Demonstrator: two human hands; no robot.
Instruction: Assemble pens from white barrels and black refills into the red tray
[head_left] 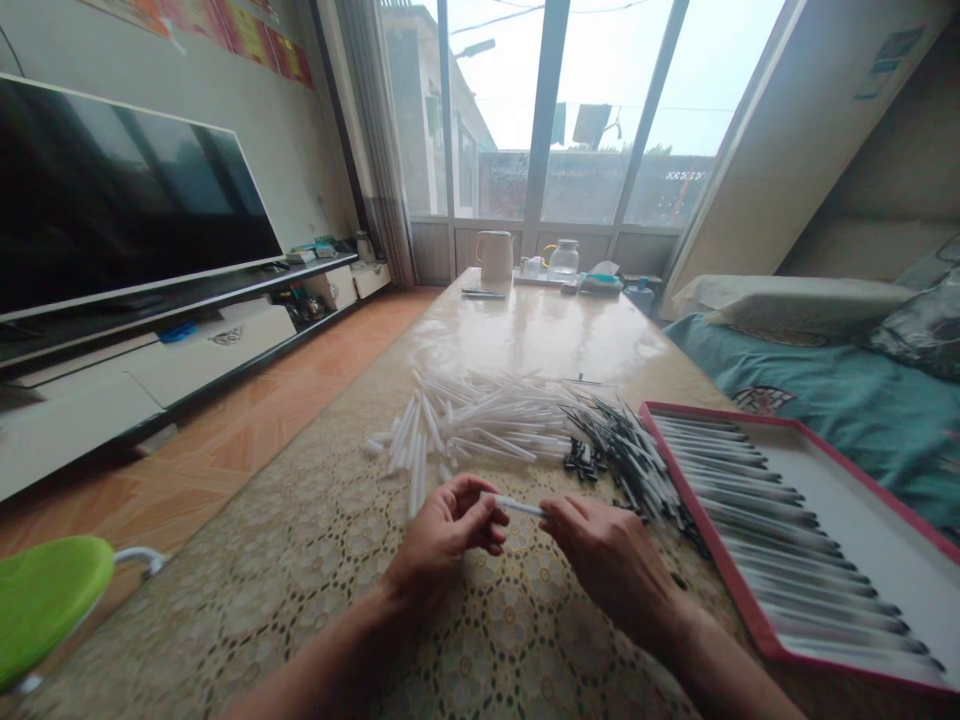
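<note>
A white pen barrel (pixel 519 505) is held level between my two hands, just above the patterned tablecloth (pixel 502 610). My left hand (pixel 457 520) pinches its left end between thumb and fingers. At the other end, the fingers of my right hand (pixel 592 535) close round it and hide the tip. Just beyond lies a heap of white pen barrels (pixel 495 415). Dark-tipped pen refills (pixel 630 460) are piled to its right, with a cluster of small black pen parts (pixel 583 460) beside them.
A pink-rimmed box (pixel 724 575) on the right holds a row of pens (pixel 787 530). At the table's far end stand a jug (pixel 495 257), a glass pitcher (pixel 564 260) and a tissue pack (pixel 602 278). A green stool (pixel 56 600) is at the lower left.
</note>
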